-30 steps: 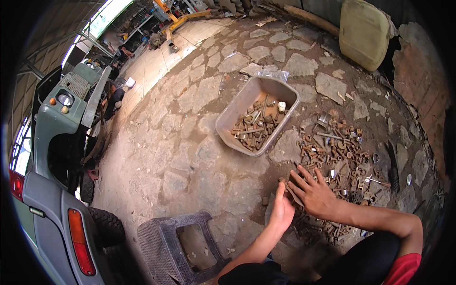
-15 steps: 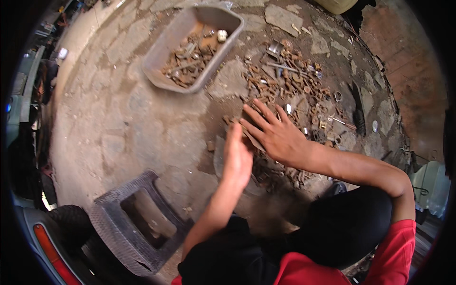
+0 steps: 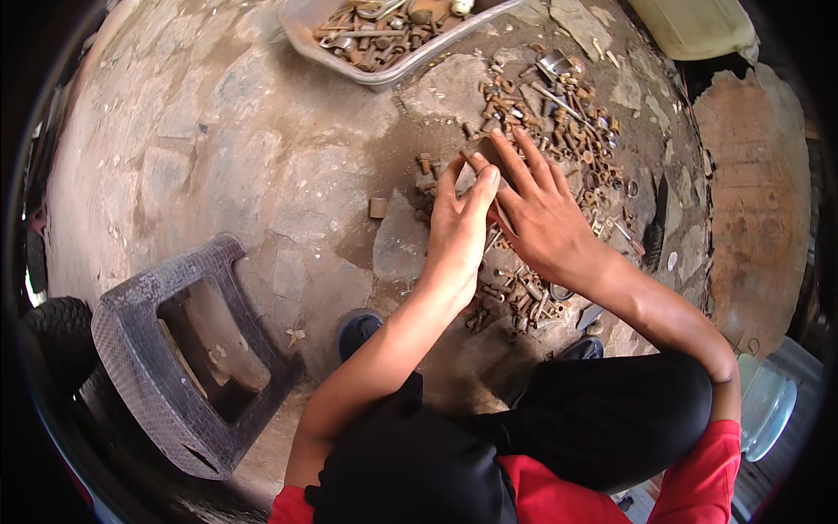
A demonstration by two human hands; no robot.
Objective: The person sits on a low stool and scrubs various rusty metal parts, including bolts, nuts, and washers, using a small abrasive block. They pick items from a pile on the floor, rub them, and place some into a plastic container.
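My left hand [image 3: 456, 229] is raised over a pile of rusty nuts and bolts [image 3: 529, 297]. Its thumb and fingers close around a thin rusty-brown piece whose kind I cannot make out. Right beside it, my right hand [image 3: 552, 229] is open, palm down, with fingers stretched forward. Its thumb side comes close to the left hand, and whether they touch is hidden. Beyond the fingertips spreads more rusty hardware, with bolts, nuts, rings [image 3: 632, 188] and a long metal rod [image 3: 559, 102]. Both hands cover part of the pile.
A grey plastic tub [image 3: 384, 77] with mixed hardware stands at the far side. On the left is a dark plastic stool [image 3: 131, 349]. A rusty cylinder [image 3: 377, 208] lies on the stone floor. A rusty sheet [image 3: 755, 201] and a pale jerrycan [image 3: 694, 26] are at right.
The view has shifted, so the tub sits higher in the picture and the stool farther left. My left hand's fingers have curled from straight to a grip; the right hand remains outstretched.
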